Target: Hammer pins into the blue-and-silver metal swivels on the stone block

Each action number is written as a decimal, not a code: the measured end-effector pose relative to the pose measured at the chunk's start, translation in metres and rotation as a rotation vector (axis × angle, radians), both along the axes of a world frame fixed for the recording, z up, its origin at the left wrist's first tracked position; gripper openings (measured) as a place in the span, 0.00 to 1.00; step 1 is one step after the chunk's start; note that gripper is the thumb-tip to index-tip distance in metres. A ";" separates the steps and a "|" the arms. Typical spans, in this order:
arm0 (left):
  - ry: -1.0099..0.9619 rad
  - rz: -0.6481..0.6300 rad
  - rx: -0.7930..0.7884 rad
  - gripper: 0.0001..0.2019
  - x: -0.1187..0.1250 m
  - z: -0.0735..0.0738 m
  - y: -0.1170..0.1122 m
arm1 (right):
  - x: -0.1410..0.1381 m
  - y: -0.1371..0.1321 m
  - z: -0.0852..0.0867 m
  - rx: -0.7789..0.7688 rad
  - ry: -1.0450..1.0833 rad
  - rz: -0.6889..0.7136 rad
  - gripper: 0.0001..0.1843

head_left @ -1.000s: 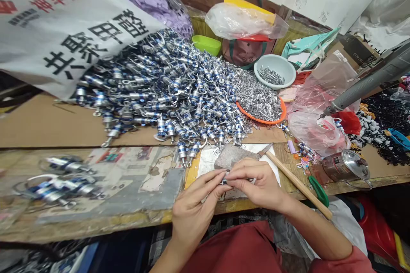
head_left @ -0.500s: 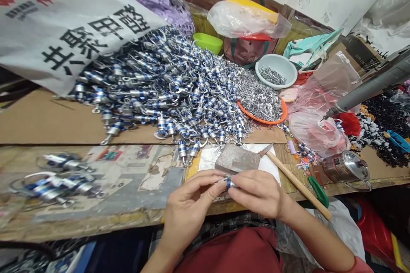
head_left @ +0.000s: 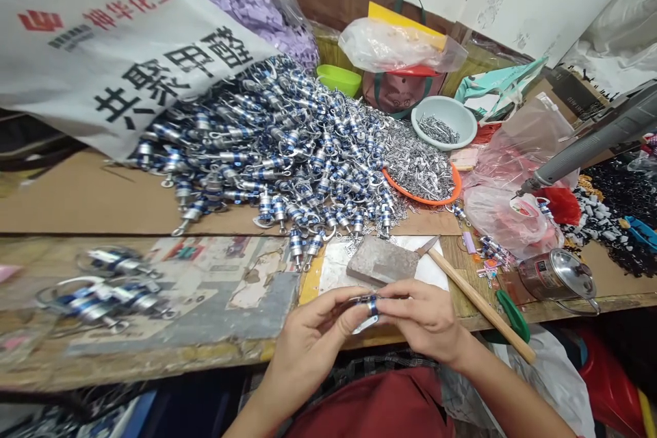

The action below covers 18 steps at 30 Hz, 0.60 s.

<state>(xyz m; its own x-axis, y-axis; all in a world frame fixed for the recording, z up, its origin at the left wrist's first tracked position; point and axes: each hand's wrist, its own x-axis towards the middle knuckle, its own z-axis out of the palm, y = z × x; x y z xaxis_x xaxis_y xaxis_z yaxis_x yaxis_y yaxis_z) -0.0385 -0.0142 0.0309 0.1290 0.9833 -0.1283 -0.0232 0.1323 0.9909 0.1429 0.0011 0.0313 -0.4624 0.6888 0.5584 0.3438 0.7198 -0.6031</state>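
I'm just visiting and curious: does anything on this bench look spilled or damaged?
Yes. Small metal pieces lie outside the orange tray, on the cardboard, as if spilled. The bench covering looks worn, with a ragged pale patch. The part held between the left hand and right hand is mostly hidden, so I can't judge it.

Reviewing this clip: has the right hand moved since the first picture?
Yes. Judged against the grey block, the right hand has drawn slightly back, away from it; a second ago it covered more of the block's near side.
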 end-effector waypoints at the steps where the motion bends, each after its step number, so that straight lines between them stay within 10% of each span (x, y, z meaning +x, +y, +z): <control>1: -0.053 0.018 -0.070 0.15 0.003 -0.005 -0.002 | 0.001 -0.002 0.000 -0.053 0.027 -0.037 0.08; 6: -0.110 0.126 -0.223 0.26 0.019 -0.024 -0.001 | 0.013 0.015 0.011 -0.259 -0.096 -0.094 0.07; 12: -0.178 0.091 -0.241 0.31 0.027 -0.015 0.013 | 0.024 0.106 0.008 -0.240 -0.698 -0.633 0.12; 18: -0.255 0.175 -0.271 0.33 0.030 -0.014 0.014 | 0.012 0.140 -0.005 -0.301 -0.881 -0.663 0.16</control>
<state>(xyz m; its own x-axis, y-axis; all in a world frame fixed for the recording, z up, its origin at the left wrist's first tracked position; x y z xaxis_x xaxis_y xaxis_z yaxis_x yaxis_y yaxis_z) -0.0087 -0.0007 0.0170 0.0236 0.9282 -0.3714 -0.3091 0.3601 0.8802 0.1553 0.1410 0.0268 -0.1067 0.9943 -0.0092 0.9911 0.1056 -0.0815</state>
